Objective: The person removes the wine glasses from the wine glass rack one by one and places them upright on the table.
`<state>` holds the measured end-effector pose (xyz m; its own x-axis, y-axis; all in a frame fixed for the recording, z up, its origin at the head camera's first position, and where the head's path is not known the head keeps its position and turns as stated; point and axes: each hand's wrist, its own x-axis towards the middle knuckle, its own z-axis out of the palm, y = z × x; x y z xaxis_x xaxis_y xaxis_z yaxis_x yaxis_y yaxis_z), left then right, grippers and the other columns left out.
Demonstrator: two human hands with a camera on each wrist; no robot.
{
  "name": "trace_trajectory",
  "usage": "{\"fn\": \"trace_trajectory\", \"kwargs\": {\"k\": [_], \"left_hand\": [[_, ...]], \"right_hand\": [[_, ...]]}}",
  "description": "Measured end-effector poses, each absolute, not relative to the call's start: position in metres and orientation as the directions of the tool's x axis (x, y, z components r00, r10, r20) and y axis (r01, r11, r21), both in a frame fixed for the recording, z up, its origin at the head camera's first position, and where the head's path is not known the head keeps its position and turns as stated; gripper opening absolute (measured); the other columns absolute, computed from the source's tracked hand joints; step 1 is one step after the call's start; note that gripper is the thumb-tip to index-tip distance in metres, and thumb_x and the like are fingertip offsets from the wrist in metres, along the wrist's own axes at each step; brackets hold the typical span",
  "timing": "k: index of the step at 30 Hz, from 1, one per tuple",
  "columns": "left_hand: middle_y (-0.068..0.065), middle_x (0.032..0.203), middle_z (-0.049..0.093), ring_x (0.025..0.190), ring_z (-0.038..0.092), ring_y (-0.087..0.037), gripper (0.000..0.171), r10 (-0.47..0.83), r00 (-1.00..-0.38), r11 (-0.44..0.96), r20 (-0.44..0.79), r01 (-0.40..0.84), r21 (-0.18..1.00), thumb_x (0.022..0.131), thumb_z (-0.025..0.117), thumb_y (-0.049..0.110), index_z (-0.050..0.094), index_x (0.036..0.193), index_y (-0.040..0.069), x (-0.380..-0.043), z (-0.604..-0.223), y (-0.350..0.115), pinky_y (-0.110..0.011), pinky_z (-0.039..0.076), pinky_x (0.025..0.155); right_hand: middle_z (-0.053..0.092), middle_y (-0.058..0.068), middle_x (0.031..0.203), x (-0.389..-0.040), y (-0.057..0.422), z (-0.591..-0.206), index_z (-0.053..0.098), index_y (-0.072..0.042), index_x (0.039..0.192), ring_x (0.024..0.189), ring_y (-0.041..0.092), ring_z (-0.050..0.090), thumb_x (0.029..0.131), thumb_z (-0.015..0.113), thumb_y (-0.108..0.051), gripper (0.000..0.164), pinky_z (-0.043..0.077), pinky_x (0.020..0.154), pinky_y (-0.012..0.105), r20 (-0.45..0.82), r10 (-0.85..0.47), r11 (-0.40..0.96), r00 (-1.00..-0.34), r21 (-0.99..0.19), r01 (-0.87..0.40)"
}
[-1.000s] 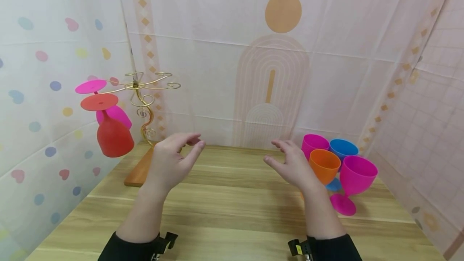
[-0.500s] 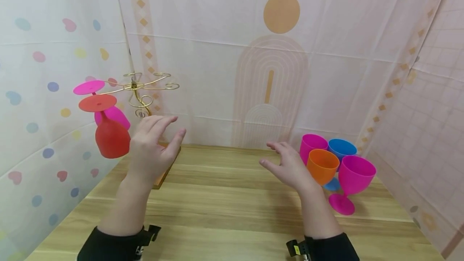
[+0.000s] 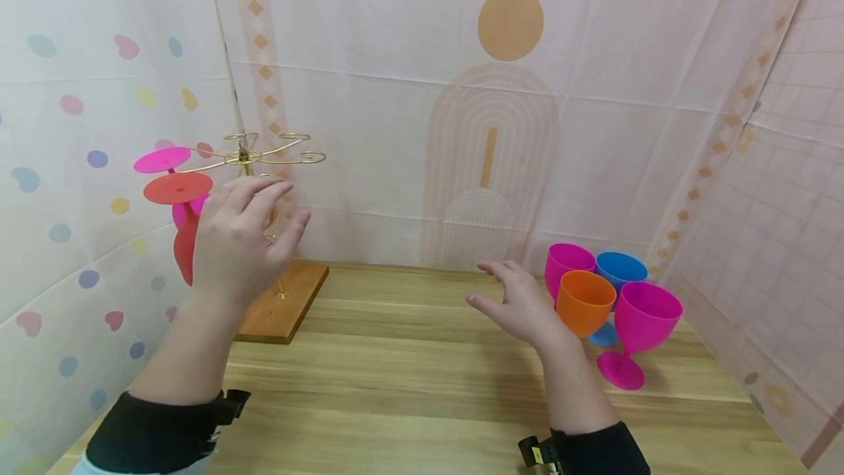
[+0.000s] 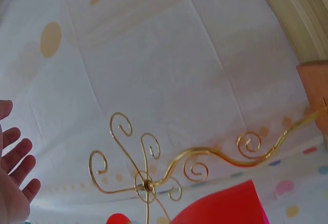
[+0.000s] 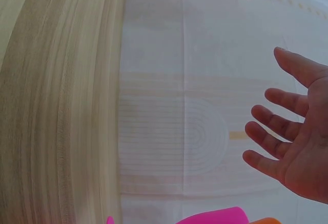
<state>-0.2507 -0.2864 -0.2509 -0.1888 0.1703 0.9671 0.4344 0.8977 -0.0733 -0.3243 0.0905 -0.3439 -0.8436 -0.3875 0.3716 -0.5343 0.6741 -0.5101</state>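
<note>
My left hand [image 3: 240, 240] is raised in front of the gold wire rack [image 4: 225, 155], fingers spread and relaxed, holding nothing. It partly covers a red goblet [image 3: 184, 251] that hangs upside down by its foot from a rack arm. A pink goblet [image 3: 162, 160] hangs the same way just behind. My right hand [image 3: 517, 304] hovers left of the standing goblets, empty, with loosely extended fingers; the right wrist view shows its bare palm [image 5: 307, 157]. Nearest to it are an orange goblet [image 3: 585, 303] and a pink goblet [image 3: 570, 262].
A blue goblet [image 3: 621, 267] and another pink goblet [image 3: 649, 317] stand upright in the cluster at the right. The rack's wooden base [image 3: 290, 310] rests on the wood-grain table [image 3: 395, 387]. Patterned curtains [image 3: 369, 94] enclose the back and sides.
My left hand has moved left and up, from beside the rack's base to in front of the red goblet. The right hand has drifted slightly left. The goblets stay in place.
</note>
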Motion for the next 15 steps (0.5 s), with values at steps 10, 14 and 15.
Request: {"fn": "trace_trajectory", "kwargs": {"k": [10, 14, 15], "left_hand": [[-0.022, 0.130, 0.063, 0.128, 0.052, -0.043, 0.060, 0.136, -0.275, 0.955, 0.952, 0.290, -0.052, 0.093, 0.060, 0.044, 0.064, 0.130, -0.003, -0.253, -0.243, -0.312, -0.055, 0.030, 0.117], [-0.023, 0.134, 0.060, 0.133, 0.049, -0.042, 0.065, 0.076, -0.365, 0.981, 0.928, 0.192, -0.005, 0.094, 0.058, 0.049, 0.062, 0.132, -0.003, -0.251, -0.240, -0.323, -0.054, 0.021, 0.121], [-0.023, 0.135, 0.060, 0.133, 0.048, -0.042, 0.064, 0.056, -0.380, 0.984, 0.923, 0.178, 0.013, 0.093, 0.059, 0.048, 0.062, 0.132, -0.003, -0.251, -0.240, -0.326, -0.053, 0.020, 0.122]], "right_hand": [[0.055, 0.008, 0.140, -0.324, 0.088, -0.346, 0.055, -0.011, 0.146, 0.129, 0.032, 0.053, 0.093, 0.074, -0.041, 0.063, 0.046, 0.105, 0.055, 0.375, -0.412, 0.654, -0.830, -0.512, -0.556], [0.055, 0.007, 0.141, -0.323, 0.086, -0.346, 0.055, -0.013, 0.146, 0.128, 0.031, 0.054, 0.093, 0.075, -0.042, 0.063, 0.048, 0.104, 0.054, 0.373, -0.424, 0.636, -0.825, -0.526, -0.565], [0.055, 0.007, 0.141, -0.323, 0.085, -0.347, 0.055, -0.013, 0.146, 0.128, 0.031, 0.054, 0.093, 0.075, -0.043, 0.064, 0.048, 0.103, 0.054, 0.371, -0.425, 0.634, -0.826, -0.528, -0.564]]}}
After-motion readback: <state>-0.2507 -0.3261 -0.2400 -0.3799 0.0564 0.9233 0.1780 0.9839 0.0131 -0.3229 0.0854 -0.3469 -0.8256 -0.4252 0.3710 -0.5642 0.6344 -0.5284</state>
